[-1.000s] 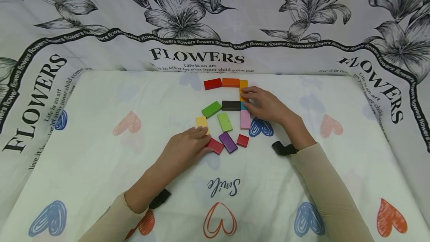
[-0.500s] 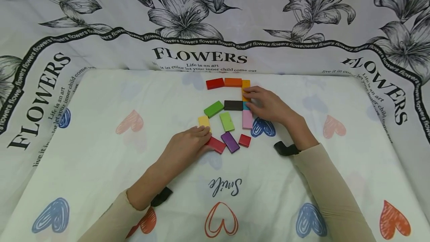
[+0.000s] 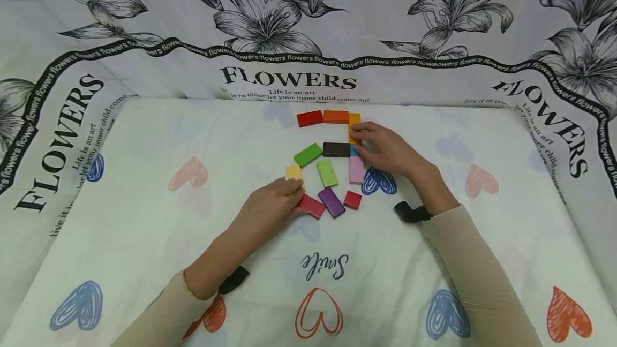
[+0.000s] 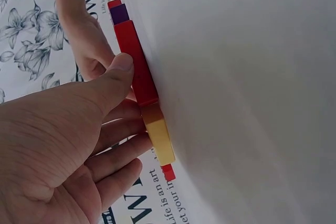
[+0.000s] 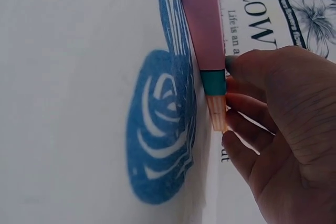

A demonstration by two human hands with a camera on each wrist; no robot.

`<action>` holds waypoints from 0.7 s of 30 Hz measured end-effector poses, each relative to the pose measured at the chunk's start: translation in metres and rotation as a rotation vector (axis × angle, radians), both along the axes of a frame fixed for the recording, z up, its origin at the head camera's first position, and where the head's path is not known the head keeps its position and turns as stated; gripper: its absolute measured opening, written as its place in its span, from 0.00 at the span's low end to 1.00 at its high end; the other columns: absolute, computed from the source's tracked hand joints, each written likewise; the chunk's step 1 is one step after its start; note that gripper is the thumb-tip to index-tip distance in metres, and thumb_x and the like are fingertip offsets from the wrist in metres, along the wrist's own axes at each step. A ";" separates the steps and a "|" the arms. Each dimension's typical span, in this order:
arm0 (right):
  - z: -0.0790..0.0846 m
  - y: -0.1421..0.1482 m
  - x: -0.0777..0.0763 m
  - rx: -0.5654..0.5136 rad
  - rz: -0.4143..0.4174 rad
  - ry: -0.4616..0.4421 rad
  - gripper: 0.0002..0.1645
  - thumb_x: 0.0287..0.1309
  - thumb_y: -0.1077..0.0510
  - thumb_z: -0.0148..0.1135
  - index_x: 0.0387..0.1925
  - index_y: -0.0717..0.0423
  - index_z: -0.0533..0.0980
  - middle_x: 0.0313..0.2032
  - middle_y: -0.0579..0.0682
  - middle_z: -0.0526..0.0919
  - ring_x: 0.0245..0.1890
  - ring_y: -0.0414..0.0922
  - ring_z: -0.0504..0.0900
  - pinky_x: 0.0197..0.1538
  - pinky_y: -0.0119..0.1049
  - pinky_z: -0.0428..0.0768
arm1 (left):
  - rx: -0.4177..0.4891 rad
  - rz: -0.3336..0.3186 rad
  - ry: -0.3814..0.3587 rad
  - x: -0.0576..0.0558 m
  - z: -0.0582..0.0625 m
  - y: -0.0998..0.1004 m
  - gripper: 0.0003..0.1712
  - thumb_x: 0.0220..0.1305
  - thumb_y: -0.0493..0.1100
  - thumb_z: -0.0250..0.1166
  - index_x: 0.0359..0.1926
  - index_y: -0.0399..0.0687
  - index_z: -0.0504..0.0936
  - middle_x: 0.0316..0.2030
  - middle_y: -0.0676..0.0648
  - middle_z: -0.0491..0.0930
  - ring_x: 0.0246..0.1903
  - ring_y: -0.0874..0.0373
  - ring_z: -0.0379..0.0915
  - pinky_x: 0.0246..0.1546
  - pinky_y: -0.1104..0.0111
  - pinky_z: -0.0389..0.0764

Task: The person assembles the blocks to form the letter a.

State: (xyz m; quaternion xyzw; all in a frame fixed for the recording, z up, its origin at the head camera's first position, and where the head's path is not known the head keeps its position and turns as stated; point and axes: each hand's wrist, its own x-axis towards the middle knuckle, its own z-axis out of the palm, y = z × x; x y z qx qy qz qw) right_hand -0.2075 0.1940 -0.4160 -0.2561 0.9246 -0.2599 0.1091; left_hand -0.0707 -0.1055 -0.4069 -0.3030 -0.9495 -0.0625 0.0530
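Note:
My left hand (image 3: 271,203) rests at the left of a block figure, its thumb against a red block (image 4: 137,66) and its other fingers touching a yellow block (image 4: 159,137). At the figure's right side, fingers of my right hand (image 3: 388,149) lie against a yellow-orange block (image 3: 354,119). The right thumb touches close to a small teal block (image 5: 213,83), between the yellow-orange block and a pink block (image 5: 205,24). A black block (image 3: 336,149) and a green block (image 3: 308,155) run leftward from the teal one. The hands partly hide the blocks they touch.
A red block (image 3: 310,118) and an orange block (image 3: 336,117) form the far row. Light green (image 3: 327,173), purple (image 3: 331,202) and small red (image 3: 353,200) blocks lie inside and below. All lie flat on a white cloth (image 3: 217,138) printed with hearts and flowers.
The whole head view has shifted slightly to the right. Hands and blocks keep the same places relative to each other.

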 end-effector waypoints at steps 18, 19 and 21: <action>0.023 -0.022 0.023 -0.080 0.019 0.017 0.26 0.72 0.54 0.66 0.67 0.55 0.80 0.72 0.54 0.78 0.75 0.54 0.72 0.77 0.55 0.74 | 0.002 -0.023 0.001 -0.001 -0.002 0.000 0.26 0.65 0.56 0.74 0.57 0.45 0.89 0.59 0.45 0.88 0.61 0.52 0.86 0.69 0.61 0.81; 0.025 -0.026 0.025 -0.095 0.030 0.009 0.25 0.72 0.54 0.66 0.67 0.55 0.80 0.72 0.54 0.78 0.74 0.54 0.74 0.76 0.54 0.76 | -0.002 -0.022 0.004 -0.002 -0.001 0.000 0.26 0.65 0.56 0.75 0.57 0.45 0.89 0.59 0.45 0.88 0.61 0.52 0.86 0.68 0.61 0.81; 0.029 -0.034 0.030 -0.113 0.043 -0.003 0.25 0.72 0.54 0.66 0.67 0.55 0.80 0.71 0.53 0.78 0.72 0.53 0.76 0.74 0.53 0.78 | -0.007 -0.019 0.011 -0.003 0.000 -0.002 0.27 0.64 0.56 0.75 0.57 0.45 0.89 0.59 0.45 0.88 0.61 0.52 0.86 0.68 0.61 0.81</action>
